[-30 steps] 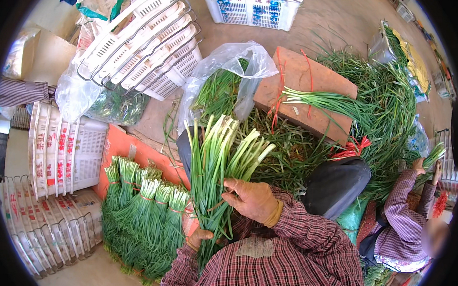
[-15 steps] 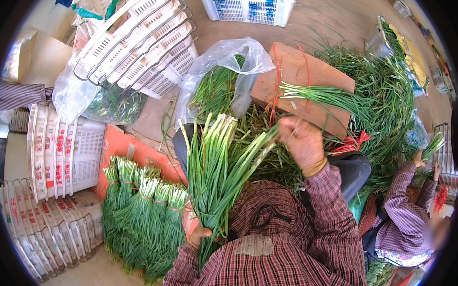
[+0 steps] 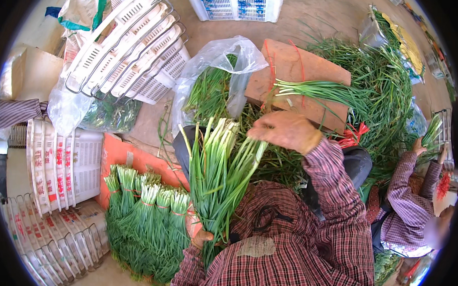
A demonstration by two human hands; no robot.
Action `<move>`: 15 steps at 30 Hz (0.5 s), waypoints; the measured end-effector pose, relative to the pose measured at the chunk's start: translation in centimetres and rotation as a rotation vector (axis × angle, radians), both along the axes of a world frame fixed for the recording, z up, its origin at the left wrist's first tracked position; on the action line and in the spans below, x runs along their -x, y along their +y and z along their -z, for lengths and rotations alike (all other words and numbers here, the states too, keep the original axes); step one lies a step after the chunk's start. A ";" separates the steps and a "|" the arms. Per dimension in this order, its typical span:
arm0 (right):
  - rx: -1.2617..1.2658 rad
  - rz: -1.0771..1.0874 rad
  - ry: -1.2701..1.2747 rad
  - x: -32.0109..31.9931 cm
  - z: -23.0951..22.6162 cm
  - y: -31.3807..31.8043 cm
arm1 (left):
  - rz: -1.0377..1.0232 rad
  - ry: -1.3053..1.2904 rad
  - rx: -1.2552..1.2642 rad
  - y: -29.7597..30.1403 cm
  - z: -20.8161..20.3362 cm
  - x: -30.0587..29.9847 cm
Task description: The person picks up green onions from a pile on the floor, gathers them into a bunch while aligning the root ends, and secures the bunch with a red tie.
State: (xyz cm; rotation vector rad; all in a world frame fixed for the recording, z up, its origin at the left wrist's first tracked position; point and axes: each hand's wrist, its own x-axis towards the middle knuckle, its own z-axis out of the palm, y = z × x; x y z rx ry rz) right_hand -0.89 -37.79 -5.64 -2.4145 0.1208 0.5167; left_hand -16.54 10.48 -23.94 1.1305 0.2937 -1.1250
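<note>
**Left hand (image 3: 202, 238) grips green bunch (image 3: 212, 166)**

The bunch is in front of the person's chest, pale stem ends pointing away from the body. The left hand is closed around its leafy lower part. The right hand (image 3: 286, 132) is at the stem ends on the bunch's right side, fingers bent; the fingertips are partly hidden, so whether they pinch a stem cannot be told.

To the left, tied bundles (image 3: 151, 236) lie close together by an orange board (image 3: 133, 159), near white crates (image 3: 70, 161). Beyond the bunch sits an open clear bag (image 3: 246, 56) with greens inside. Right of the bag, a small bunch (image 3: 313, 91) rests across a reddish block (image 3: 277, 65), next to a loose heap (image 3: 384, 100). A co-worker (image 3: 405, 202) at far right holds greens too.
</note>
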 end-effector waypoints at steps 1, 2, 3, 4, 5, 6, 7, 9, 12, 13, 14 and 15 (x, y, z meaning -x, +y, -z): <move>-0.125 -0.041 0.137 -1.1 0.7 1.3 | -0.004 -0.009 0.009 0.3 0.2 0.0; -0.251 -0.043 0.171 -1.8 2.0 1.7 | 0.004 -0.022 0.024 0.2 0.6 -0.1; -0.377 -0.047 0.204 -2.5 3.9 2.0 | 0.014 -0.036 0.044 0.2 1.0 -0.2; -0.502 -0.055 0.238 -3.0 4.7 2.2 | 0.020 -0.052 0.067 0.3 1.5 -0.4; -0.536 -0.043 0.220 -3.2 4.6 3.0 | 0.014 -0.081 0.080 0.9 2.1 0.0; -0.569 -0.030 0.203 -3.2 4.3 3.9 | 0.015 -0.119 0.098 1.5 2.6 0.2; -0.601 -0.011 0.187 -3.1 4.1 4.4 | 0.022 -0.159 0.119 1.9 3.1 0.3; -0.611 -0.086 0.222 -3.2 4.0 4.6 | 0.022 -0.242 0.153 2.8 3.9 1.0; -0.512 -0.130 0.171 -1.9 4.7 2.9 | -0.031 -0.039 0.128 -2.3 -2.5 -1.8; -0.468 -0.117 0.112 -1.6 4.1 2.5 | -0.036 -0.025 0.047 -2.4 -3.8 -1.7; -0.421 -0.098 0.055 -1.2 3.5 2.0 | -0.038 -0.005 -0.028 -2.6 -4.7 -1.7; -0.374 -0.078 -0.002 -0.8 3.0 1.6 | -0.038 0.020 -0.101 -2.8 -5.5 -1.7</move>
